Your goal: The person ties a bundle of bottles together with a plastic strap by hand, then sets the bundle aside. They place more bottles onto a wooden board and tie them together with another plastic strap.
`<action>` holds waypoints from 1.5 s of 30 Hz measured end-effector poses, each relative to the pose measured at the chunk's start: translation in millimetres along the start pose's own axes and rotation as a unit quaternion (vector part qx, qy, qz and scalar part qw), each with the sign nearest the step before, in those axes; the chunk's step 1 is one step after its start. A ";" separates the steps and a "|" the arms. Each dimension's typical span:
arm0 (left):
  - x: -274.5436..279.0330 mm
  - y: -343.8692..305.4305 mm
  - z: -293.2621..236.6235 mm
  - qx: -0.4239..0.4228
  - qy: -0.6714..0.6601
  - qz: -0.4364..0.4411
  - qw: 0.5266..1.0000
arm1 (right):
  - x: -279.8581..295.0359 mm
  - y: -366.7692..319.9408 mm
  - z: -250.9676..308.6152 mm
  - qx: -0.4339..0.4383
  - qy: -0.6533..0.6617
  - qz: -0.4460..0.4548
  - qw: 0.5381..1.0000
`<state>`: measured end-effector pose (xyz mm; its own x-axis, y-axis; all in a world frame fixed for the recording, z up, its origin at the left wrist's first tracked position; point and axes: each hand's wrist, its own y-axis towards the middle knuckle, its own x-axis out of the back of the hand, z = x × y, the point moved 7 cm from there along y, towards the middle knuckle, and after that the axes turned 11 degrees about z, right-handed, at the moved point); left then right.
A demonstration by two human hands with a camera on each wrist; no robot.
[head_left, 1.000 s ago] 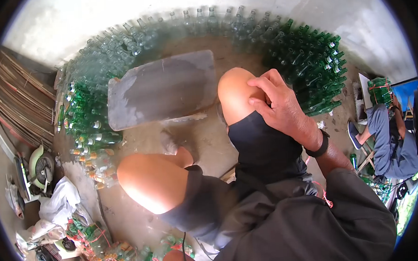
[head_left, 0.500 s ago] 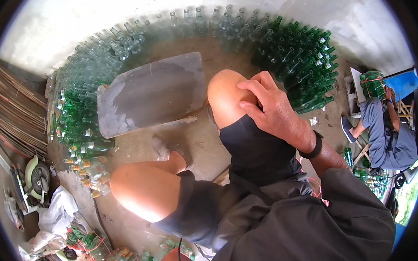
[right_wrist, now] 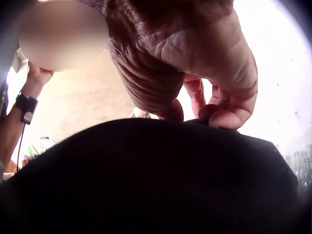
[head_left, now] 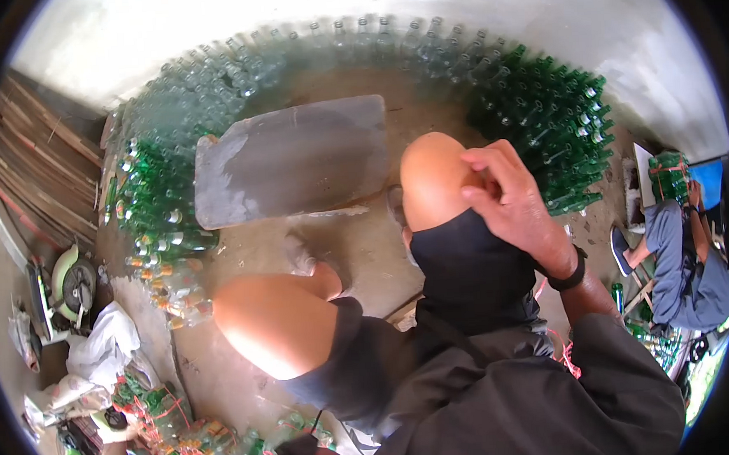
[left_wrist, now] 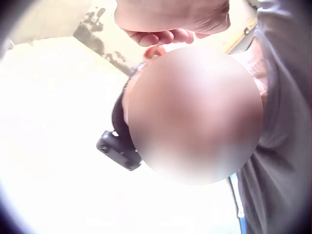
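Observation:
In the head view, the right hand [head_left: 516,203] rests on the person's bent knee [head_left: 432,179] with relaxed, bent fingers. Dark cloth [right_wrist: 161,170] of the trouser leg fills the lower right wrist view, where the right hand [right_wrist: 185,58] is above it. The left hand [left_wrist: 170,22] shows near the blurred head in the left wrist view, fingers loosely curled, nothing visible in them. Raised beside that head, the left hand [right_wrist: 39,73] also appears in the right wrist view.
Clear bottles [head_left: 233,74] and green bottles [head_left: 549,127] stand in an arc along the wall. A grey slab [head_left: 295,161] lies before the knees. Tied bottles [head_left: 168,419] and a white sack [head_left: 103,344] are at lower left. Another person [head_left: 680,269] sits at far right.
A banded wrist has come into view at the bottom of the head view. The right hand stays by the knee, its fingers slightly shifted; the whole head view has swung a little.

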<state>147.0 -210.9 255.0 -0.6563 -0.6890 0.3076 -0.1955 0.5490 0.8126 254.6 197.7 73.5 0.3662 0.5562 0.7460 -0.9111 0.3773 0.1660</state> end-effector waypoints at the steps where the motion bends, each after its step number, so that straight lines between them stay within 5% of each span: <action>1: 14.6 -16.1 24.5 0.046 -0.096 -0.027 0.994 | 1.1 -0.5 -15.1 -0.041 0.034 -0.001 0.999; 2: 15.3 -43.0 43.1 0.108 0.151 -0.274 0.944 | 0.5 -4.3 -31.5 -0.086 0.068 0.000 0.994; 4: 20.8 -71.3 91.0 0.286 0.033 -0.301 0.909 | -3.8 -11.9 -62.9 -0.095 0.105 -0.038 0.989; 5: 21.9 -94.0 105.2 0.386 0.101 -0.336 0.853 | -11.8 -14.5 -88.5 -0.166 0.138 0.050 0.975; 6: 26.1 -114.6 115.6 0.475 0.177 -0.249 0.825 | -20.3 -20.8 -112.5 -0.234 0.167 0.138 0.948; 7: 25.0 -148.3 129.3 0.494 0.096 -0.281 0.817 | -26.1 -28.8 -125.7 -0.231 0.170 0.145 0.947; 9: 17.4 -204.7 139.9 0.626 0.160 -0.210 0.734 | -62.8 -50.0 -148.8 -0.197 0.322 0.231 0.897; 11: 2.3 -282.3 152.8 0.658 0.049 -0.153 0.735 | -86.9 -82.1 -180.0 -0.198 0.324 0.254 0.890; 12: -10.9 -299.4 152.5 0.678 0.057 -0.041 0.732 | -97.8 -91.6 -185.3 -0.205 0.324 0.270 0.883; 13: -18.7 -361.9 156.0 0.748 0.097 -0.028 0.655 | -106.9 -99.1 -191.4 -0.212 0.319 0.284 0.879; 14: -24.2 -470.0 161.0 0.756 0.026 0.077 0.650 | -114.1 -104.8 -192.9 -0.217 0.307 0.296 0.878; 18: -90.2 -562.9 91.7 0.736 -0.020 0.176 0.654 | -144.6 -108.1 -178.8 -0.222 0.242 0.335 0.883; 24: -160.7 -554.8 99.1 0.786 -0.080 0.204 0.578 | -178.0 -84.6 -134.2 -0.206 0.140 0.391 0.886; 36: -174.7 -548.4 116.7 0.811 -0.109 0.186 0.544 | -214.1 -20.4 -57.0 -0.197 0.006 0.505 0.840; 41: -164.5 -551.1 130.1 0.830 -0.110 0.180 0.516 | -226.1 7.2 -46.5 -0.240 -0.003 0.572 0.784; 45: -156.5 -551.8 156.6 0.843 -0.121 0.178 0.493 | -201.4 30.5 -55.0 -0.354 0.052 0.665 0.655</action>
<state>243.4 -332.0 -319.0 -0.8952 -0.4430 0.0492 -0.2319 0.3686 -0.9002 163.5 138.0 -107.1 -0.6191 0.7749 -0.1276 -0.1350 -0.2651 -0.9547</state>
